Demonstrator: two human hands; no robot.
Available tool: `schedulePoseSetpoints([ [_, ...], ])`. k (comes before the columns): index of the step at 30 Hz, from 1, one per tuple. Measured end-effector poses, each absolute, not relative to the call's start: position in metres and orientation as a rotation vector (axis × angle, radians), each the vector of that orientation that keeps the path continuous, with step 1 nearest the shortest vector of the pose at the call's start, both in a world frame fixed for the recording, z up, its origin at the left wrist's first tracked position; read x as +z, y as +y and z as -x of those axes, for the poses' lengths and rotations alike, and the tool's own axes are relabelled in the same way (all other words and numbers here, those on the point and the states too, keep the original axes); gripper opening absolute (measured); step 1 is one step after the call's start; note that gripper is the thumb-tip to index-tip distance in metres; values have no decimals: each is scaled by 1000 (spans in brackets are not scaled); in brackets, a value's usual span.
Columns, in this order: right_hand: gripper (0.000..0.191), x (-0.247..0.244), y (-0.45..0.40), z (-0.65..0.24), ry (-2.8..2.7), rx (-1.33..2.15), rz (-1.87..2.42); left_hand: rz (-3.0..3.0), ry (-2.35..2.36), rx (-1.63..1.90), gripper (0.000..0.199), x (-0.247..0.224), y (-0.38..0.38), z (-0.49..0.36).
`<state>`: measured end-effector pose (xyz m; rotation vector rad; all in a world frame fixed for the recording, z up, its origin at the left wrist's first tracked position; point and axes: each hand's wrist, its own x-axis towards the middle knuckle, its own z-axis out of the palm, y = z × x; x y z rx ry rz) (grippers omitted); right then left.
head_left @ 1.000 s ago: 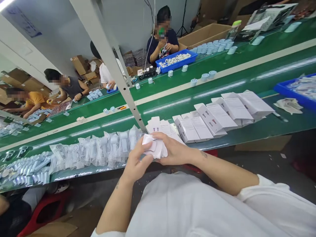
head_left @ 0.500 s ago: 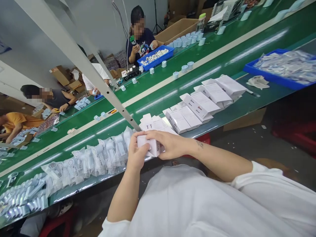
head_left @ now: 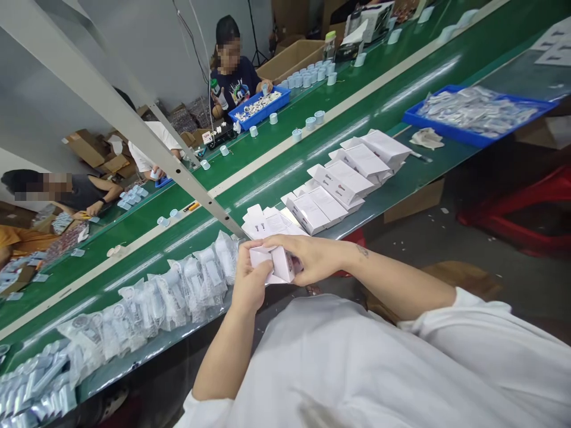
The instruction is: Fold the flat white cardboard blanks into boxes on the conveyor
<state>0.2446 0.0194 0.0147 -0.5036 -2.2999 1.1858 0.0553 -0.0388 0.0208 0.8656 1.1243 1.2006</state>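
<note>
At far left, we see a loose heap of glossy silvery-blue slim pieces (head_left: 38, 386). Beside it leans a row of clear bubble-wrap bags (head_left: 151, 306) with pale-blue contents, near the front edge of the dark-green bench (head_left: 419, 172); we judge that a swing of the forearm could tip one off. At centre, the left hand (head_left: 252, 279) pinches a small white cardboard box (head_left: 282, 264) between thumb and fingers, while the right hand (head_left: 307, 258) curls round its other side. We find this box at the bench's front edge, between bags and cartons. Uneven thumb pressure could crease its thin panel, and a loosened grip could drop it to the floor. To the right, a slanting row of white printed cardboard cartons (head_left: 330, 208) could topple if an elbow nudges it. At far right, the heaped packets (head_left: 477, 110) could spill if the shallow blue plastic tray (head_left: 482, 141) is knocked.
</note>
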Motion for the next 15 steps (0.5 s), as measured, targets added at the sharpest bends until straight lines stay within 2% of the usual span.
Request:
schedulePoseSetpoints([
  [5, 93, 2, 20, -246, -2099, 1278, 462, -992, 1049, 1057, 63, 33, -35, -37],
  [7, 97, -12, 26, -246, -1819, 1466, 458, -1098, 1051, 1025, 78, 37, -22, -22],
  [9, 93, -30, 33, -246, -1418, 1611, 494, -1148, 1107, 1061, 89, 40, -7, -5],
  [12, 73, -54, 39, -250, -980, 1656, 566, -1068, 1247, 1099, 94, 35, 5, 9],
  [15, 67, -71, 34, -257, -955, 1689, 589, -989, 1168, 913, 92, 19, -6, -1],
])
